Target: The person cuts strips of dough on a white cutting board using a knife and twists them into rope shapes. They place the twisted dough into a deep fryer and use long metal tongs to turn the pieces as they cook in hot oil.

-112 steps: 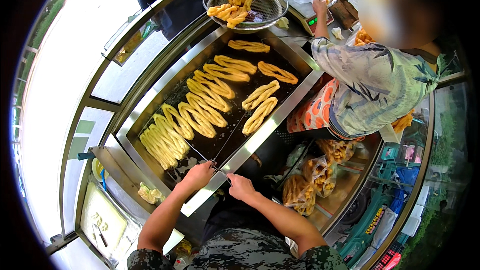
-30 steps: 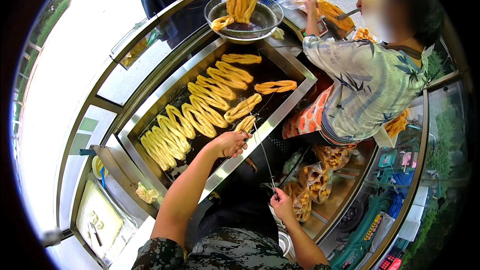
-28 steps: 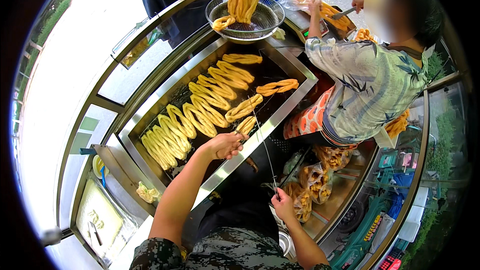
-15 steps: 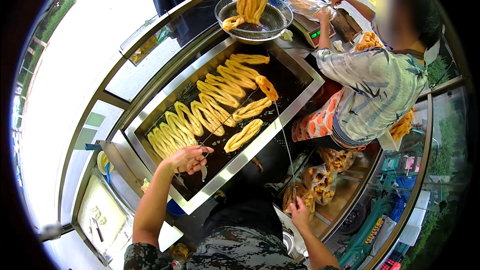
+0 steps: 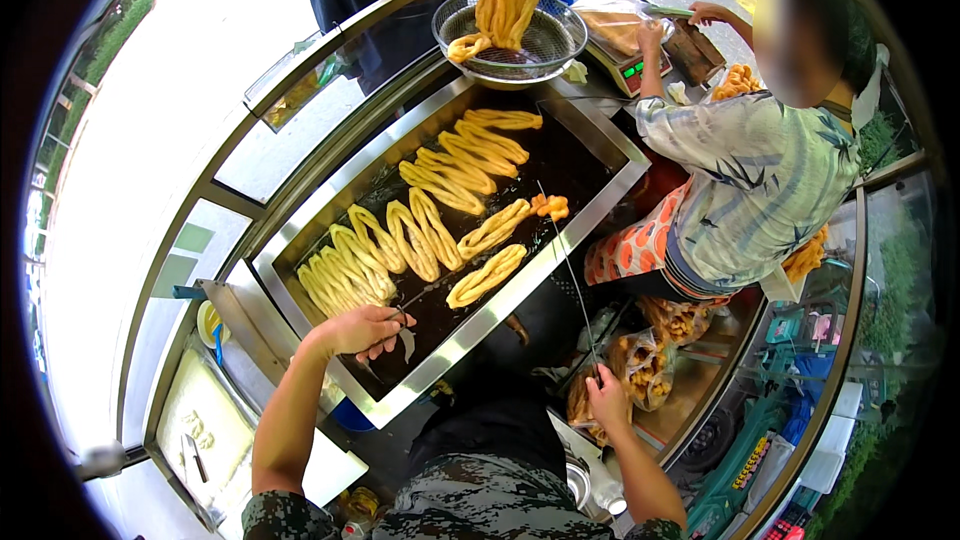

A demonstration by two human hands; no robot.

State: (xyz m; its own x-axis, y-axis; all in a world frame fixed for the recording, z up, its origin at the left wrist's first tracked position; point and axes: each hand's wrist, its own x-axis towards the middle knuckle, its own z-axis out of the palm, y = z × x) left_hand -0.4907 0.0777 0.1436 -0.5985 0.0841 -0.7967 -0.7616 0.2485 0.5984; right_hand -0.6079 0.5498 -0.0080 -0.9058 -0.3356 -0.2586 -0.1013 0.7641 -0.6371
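My left hand (image 5: 365,331) is closed on a thin metal rod (image 5: 422,292) over the near left of a metal-rimmed oil fryer (image 5: 462,342). The rod slants toward the pale dough and its far end is hard to make out. My right hand (image 5: 607,402) grips a longer thin metal rod (image 5: 577,290) by its dark handle, outside the fryer's near right side. That rod reaches across the rim, beside a small orange-brown fried piece (image 5: 549,207). Long dough loops (image 5: 408,240) float in a row; two more loops, one of them a yellow loop (image 5: 487,276), lie nearer the rim.
A wire basket (image 5: 475,52) with upright fried dough sticks (image 5: 508,2) stands behind the fryer. A co-worker (image 5: 745,180) handles a plastic bag near a scale (image 5: 632,68) at right. Bagged fried pieces (image 5: 640,365) sit low right; a dough board (image 5: 215,430) with a knife is at left.
The orange-brown piece has dropped lower and shows smaller beside the right rod. The left rod has swung back from it, and a middle dough loop has shifted. My left hand moved slightly left.
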